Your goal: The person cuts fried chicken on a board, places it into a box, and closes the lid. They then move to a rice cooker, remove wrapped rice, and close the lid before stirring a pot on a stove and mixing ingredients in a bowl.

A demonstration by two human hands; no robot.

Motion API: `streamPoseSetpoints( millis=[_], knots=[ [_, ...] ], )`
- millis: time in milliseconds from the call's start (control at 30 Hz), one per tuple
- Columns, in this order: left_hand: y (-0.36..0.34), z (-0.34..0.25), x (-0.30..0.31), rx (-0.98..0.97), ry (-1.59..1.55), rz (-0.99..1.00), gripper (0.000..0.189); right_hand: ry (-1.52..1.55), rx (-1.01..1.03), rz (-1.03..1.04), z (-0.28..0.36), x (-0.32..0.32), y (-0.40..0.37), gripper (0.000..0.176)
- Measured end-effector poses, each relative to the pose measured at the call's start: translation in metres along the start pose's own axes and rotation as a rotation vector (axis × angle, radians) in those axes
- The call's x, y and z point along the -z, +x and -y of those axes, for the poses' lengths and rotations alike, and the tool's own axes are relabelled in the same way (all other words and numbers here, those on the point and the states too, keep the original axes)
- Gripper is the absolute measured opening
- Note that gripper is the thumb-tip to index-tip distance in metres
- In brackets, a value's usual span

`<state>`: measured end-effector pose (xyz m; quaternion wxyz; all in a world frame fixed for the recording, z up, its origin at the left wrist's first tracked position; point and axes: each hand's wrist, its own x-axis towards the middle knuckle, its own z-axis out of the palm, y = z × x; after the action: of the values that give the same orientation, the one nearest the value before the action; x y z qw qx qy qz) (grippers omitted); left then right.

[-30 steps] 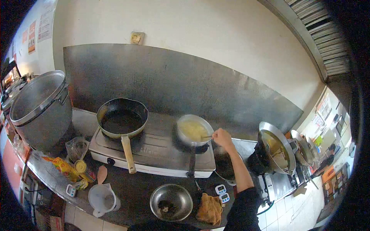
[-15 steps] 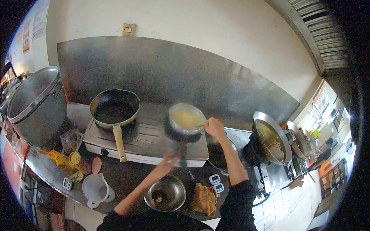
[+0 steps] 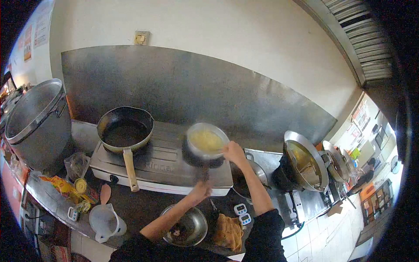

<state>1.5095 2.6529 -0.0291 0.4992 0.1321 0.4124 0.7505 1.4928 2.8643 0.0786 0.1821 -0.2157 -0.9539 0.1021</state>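
Note:
On the right burner sits a saucepan [image 3: 209, 152] with pale yellow, noodle-like food [image 3: 206, 140] in it. Its blurred dark handle [image 3: 205, 172] points toward me. My left hand [image 3: 201, 192] is closed around the near end of this handle. At the pan's right rim, my right hand [image 3: 234, 152] is closed on a thin utensil that reaches into the food; its kind is hidden by my fingers. Below my left forearm stands a steel bowl [image 3: 198, 225] with a little dark stuff at its bottom.
A black frying pan [image 3: 124, 129] rests on the left of the gas stove [image 3: 163, 168]. Around it are a tall pot [image 3: 41, 126], a plastic jug [image 3: 104, 222], a brown cloth [image 3: 228, 233], timers [image 3: 240, 209] and an oil-filled wok [image 3: 301, 157]. A person [image 3: 364, 177] stands far right.
My left hand has moved right and closed on the saucepan's handle. The right hand stays at the pan's rim with the utensil. The whole view has shifted slightly.

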Motion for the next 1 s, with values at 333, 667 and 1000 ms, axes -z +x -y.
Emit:
streamPoseSetpoints(
  millis=[333, 667, 1000],
  knots=[
    [0.005, 0.002, 0.007, 0.033, 0.026, 0.101, 0.017, 0.159, 0.004, 0.034, -0.027, 0.002, 0.019, 0.018],
    [0.007, 0.009, 0.005, 0.001, 0.064, 0.043, 0.016, 0.050, -0.017, -0.012, -0.051, -0.024, 0.037, 0.023],
    [-0.011, -0.010, -0.010, -0.091, -0.085, 0.099, 0.024, 0.150, -0.014, 0.124, -0.027, -0.004, 0.042, 0.012]
  ],
)
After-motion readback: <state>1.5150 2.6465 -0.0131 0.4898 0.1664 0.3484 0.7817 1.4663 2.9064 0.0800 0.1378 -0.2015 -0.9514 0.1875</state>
